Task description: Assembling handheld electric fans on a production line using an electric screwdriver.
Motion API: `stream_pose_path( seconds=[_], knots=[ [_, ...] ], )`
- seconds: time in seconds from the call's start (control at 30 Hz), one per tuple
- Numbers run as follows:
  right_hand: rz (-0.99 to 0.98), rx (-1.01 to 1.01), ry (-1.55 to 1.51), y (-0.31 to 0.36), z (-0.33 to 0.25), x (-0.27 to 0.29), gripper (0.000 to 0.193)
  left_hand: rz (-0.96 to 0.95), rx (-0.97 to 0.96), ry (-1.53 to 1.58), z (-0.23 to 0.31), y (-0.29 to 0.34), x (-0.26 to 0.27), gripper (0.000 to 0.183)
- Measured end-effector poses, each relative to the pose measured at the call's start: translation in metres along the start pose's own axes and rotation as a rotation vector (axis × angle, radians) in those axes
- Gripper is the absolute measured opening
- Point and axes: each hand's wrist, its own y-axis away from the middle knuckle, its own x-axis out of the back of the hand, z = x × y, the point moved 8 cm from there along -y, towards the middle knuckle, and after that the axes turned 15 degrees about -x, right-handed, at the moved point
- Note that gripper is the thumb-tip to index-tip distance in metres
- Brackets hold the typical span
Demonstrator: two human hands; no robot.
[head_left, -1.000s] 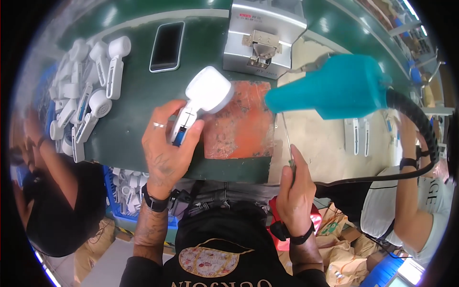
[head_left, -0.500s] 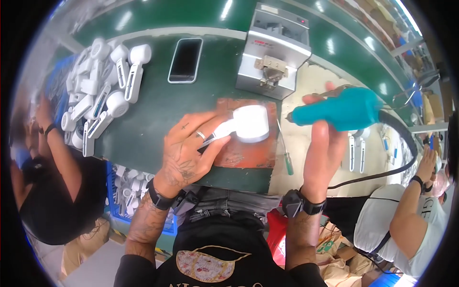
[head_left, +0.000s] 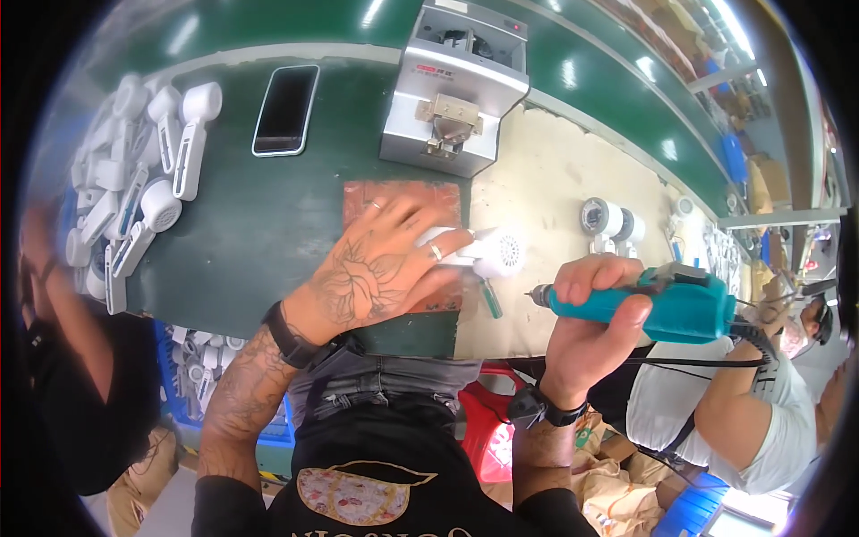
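My left hand (head_left: 371,259) is closed around a white handheld device. Its round head (head_left: 503,252), dotted with small holes, sticks out to the right over the edge of an orange-brown mat (head_left: 358,199); my fingers cover most of its handle. A teal electric screwdriver (head_left: 684,315) lies in the grip of my right hand (head_left: 591,336), with its bit pointing left toward the device but apart from it. Just below the head, a hand screwdriver with a green handle (head_left: 491,302) rests on the bench, partly hidden.
A grey metal machine (head_left: 447,98) stands at the back beside a phone (head_left: 286,109). White devices are piled (head_left: 116,192) at the left; two more (head_left: 608,219) lie right. A blue basket (head_left: 277,425) holds white parts. Co-workers sit on both sides; a black cord (head_left: 689,362) trails right.
The view has shifted right. My left hand has rolled over, turning the device's holed face to the right. My right hand has lowered the electric screwdriver nearer the bench's front edge.
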Motion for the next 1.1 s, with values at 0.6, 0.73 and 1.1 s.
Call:
stream_pose_path(
  seconds=[0.6, 0.73, 1.1],
  knots=[
    [-0.252, 0.231, 0.146, -0.113, 0.005, -0.151, 0.039, 0.125, 0.018, -0.039, -0.006, 0.003, 0.007, 0.034],
    [-0.196, 0.172, 0.086, -0.117, 0.018, -0.139, 0.038, 0.142, -0.002, -0.016, -0.003, -0.002, 0.008, 0.035],
    [-0.166, -0.032, 0.036, -0.052, 0.0, -0.083, 0.055, 0.171, 0.001, 0.008, -0.006, -0.005, 0.007, 0.035]
  ],
)
